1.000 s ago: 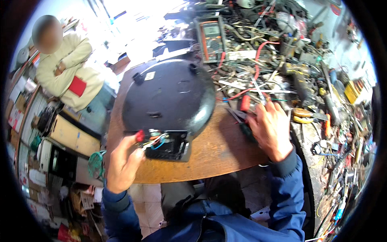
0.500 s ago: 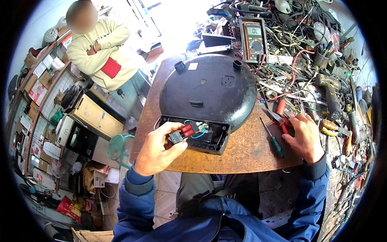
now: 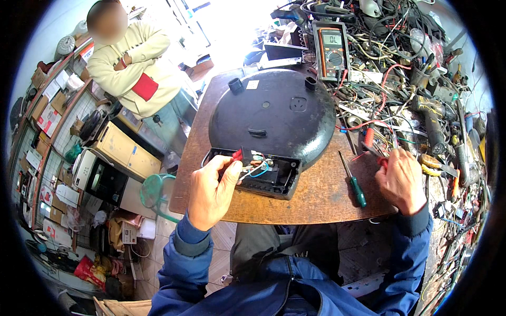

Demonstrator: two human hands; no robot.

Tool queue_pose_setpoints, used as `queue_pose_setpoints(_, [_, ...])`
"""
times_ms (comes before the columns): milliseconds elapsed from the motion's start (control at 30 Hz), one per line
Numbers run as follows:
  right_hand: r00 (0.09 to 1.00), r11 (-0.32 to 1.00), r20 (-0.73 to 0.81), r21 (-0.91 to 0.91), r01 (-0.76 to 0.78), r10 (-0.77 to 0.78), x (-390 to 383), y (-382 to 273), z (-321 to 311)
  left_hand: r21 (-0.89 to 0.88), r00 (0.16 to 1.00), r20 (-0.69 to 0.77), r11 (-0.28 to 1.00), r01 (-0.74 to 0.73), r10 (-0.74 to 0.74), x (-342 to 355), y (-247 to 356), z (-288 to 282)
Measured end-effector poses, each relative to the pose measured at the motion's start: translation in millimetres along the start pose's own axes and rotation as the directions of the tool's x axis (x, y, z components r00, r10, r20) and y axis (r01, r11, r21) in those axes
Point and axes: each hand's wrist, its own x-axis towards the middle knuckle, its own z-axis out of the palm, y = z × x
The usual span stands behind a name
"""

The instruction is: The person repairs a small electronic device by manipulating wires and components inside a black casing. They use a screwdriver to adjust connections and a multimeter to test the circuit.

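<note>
A small red-and-black switch block is pinched in the left hand, held above the open black plastic box at the near edge of the round black appliance base; its body is partly hidden by fingertips and wires. Red-handled metal pliers are clasped by the right hand; how far their jaws are parted cannot be told. A green-handled screwdriver is seen to their left on the brown wooden table.
</note>
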Motion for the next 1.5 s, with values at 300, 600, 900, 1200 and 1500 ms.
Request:
queue_pose_setpoints(300, [0.912,0.124,0.405,0.903,-0.411,0.069,-58,-86,-48,-0.230,0.982,0.186,0.972,0.053,-0.010,2,-9,-10])
queue_pose_setpoints(600, [0.883,0.195,0.376,0.923,-0.331,-0.280,-53,-179,-12,-0.316,0.956,0.249,0.919,0.234,-0.158,11,2,-12])
queue_pose_setpoints(900, [0.876,0.262,0.438,0.886,-0.382,-0.203,-44,-200,-6,-0.370,0.948,0.272,0.927,-0.054,0.164,5,-8,-9])
queue_pose_setpoints(1200, [0.881,0.266,0.427,0.890,-0.370,-0.203,-47,-202,-5,-0.173,0.983,0.180,0.983,0.058,-0.026,-5,-2,-19])
queue_pose_setpoints(1500, [0.882,0.285,0.424,0.888,-0.361,-0.206,-44,-200,-8,-0.217,0.965,0.245,0.965,0.148,-0.093,-4,-2,-19])
